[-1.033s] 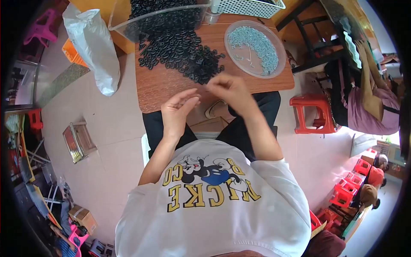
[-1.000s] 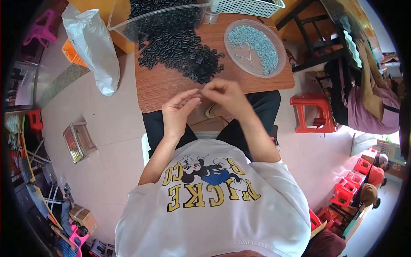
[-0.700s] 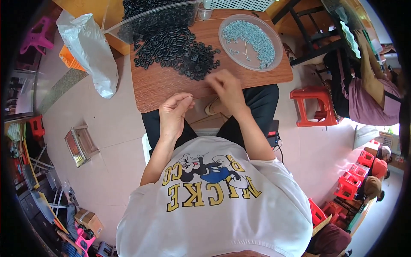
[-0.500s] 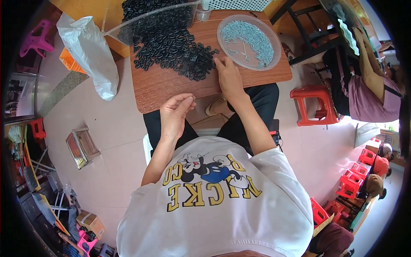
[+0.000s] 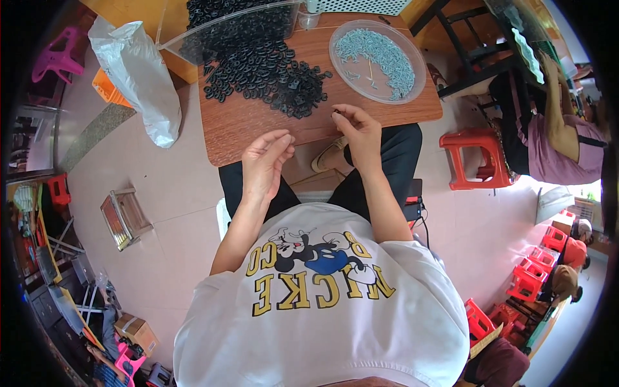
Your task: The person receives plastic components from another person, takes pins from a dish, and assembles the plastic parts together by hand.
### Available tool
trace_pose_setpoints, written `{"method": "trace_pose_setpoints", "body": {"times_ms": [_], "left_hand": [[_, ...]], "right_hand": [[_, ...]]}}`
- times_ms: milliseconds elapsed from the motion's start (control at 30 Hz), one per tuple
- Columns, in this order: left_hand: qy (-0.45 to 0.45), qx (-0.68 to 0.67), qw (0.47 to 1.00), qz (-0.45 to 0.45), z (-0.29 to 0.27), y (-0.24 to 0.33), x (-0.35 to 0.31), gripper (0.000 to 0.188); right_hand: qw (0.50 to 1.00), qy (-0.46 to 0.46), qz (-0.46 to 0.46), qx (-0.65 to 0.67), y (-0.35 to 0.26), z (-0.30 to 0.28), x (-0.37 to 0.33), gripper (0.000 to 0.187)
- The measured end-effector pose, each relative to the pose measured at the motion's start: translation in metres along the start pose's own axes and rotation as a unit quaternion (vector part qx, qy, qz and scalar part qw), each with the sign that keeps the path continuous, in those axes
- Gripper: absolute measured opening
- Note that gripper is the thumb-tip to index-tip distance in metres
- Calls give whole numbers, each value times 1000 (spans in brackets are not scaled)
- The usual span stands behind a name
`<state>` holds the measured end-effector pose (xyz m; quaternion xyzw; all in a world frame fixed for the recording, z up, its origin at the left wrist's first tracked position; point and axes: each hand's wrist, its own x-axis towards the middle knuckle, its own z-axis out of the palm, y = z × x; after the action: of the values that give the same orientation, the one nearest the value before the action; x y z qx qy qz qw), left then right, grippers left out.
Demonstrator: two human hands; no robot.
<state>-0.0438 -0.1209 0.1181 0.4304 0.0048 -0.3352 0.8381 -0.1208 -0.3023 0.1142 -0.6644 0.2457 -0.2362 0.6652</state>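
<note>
Pinched between the thumb and forefinger of my right hand is a small black part, just above the table's near edge. My left hand is closed in a pinch to its left; whatever its fingertips hold is too small or hidden to name. A heap of small black plastic parts spreads over the brown table ahead of my hands. Beyond my right hand sits a round clear tray with many small silvery screw-like pieces and a thin stick.
A clear bin of black parts lies tipped at the far left of the table, by a small clear cup and a white perforated basket. A white sack stands left. On the right, a person sits near a red stool.
My right hand has drawn back from the edge of the black heap toward me, bringing a small black part. My left hand has shifted slightly, still pinched.
</note>
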Motion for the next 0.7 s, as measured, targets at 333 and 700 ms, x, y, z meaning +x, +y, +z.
{"method": "trace_pose_setpoints", "body": {"times_ms": [333, 700], "left_hand": [[-62, -76, 995, -28, 27, 4, 15, 13], [-62, -89, 993, -55, 23, -4, 11, 12]], "right_hand": [[956, -77, 101, 263, -28, 24, -26, 23], [994, -57, 28, 92, -35, 24, -31, 18]]}}
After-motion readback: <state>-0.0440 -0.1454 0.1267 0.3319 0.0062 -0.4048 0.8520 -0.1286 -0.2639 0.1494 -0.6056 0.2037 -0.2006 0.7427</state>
